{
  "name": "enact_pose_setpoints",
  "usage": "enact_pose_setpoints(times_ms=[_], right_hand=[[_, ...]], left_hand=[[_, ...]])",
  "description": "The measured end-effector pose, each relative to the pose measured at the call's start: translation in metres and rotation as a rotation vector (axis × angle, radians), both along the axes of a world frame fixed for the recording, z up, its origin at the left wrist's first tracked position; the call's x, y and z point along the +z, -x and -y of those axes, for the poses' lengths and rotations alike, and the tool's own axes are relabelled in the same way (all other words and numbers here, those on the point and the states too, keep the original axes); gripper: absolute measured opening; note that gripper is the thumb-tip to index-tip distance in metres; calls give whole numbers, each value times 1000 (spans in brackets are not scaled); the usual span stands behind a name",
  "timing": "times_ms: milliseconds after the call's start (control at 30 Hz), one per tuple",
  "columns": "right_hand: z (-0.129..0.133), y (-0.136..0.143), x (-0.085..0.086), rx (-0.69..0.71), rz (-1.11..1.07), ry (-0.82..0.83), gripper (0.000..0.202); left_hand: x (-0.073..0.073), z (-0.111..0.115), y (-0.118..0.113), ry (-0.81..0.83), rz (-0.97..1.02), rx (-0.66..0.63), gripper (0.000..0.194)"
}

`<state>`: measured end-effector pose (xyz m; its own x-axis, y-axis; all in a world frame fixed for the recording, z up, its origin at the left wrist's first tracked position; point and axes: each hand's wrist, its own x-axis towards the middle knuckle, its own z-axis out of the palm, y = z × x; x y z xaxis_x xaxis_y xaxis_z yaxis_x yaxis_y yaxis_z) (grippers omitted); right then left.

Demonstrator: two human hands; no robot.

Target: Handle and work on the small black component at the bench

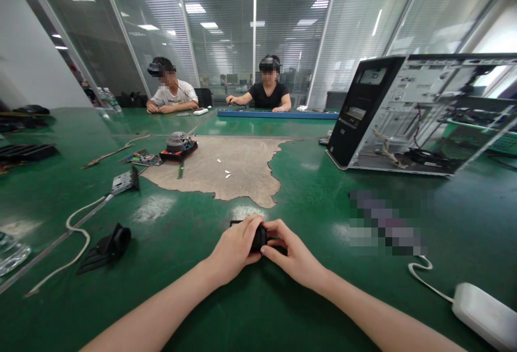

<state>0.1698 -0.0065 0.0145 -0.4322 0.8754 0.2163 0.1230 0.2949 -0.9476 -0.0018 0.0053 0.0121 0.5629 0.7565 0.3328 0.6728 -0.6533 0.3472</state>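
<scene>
Bare forearms (169, 299) closest, then a black object (259, 240), mostly hidden, perhaps plastic, grasped between left hand (234, 250) and right hand (294, 259) toward the near edge of the green bench (258, 322); toward its right edge, an open-sided computer case (357, 98).

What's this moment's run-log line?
left hand: holding black part | right hand: holding its right end | beyond: tan patch | right: open computer case

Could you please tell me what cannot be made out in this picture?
Head view:
Black part: partly hidden by the left hand and right hand.
Purplish item: blurred by pixelation.
White block: cut off by the right edge.
Clear plastic: cut off by the left edge.
</scene>
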Motion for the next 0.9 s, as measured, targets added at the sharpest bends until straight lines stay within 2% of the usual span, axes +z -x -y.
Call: enact_pose_setpoints(times_ms=[67,167,300,533,700,833,900], right_hand=[[-1,1,-1,-13,10,-20,28],[-5,1,-3,-36,-30,55,15],[-10,0,-4,-59,-50,122,22],[-12,-4,-4,44,-121,139,24],[-11,-1,-6,8,-132,169,19],[-11,1,-3,-46,-89,163,23],[-11,0,-2,-20,-88,173,25]], left_hand=[[-1,-1,0,-13,-11,-2,68],[-4,-4,-3,-38,-12,-10,64],[-5,-6,-6,-49,1,-11,61],[-4,-6,-6,-36,-1,-4,64],[-2,-5,-5,-21,0,-1,61],[-2,-5,-6,-12,8,-3,61],[-3,-6,-6,-12,10,-3,61]])
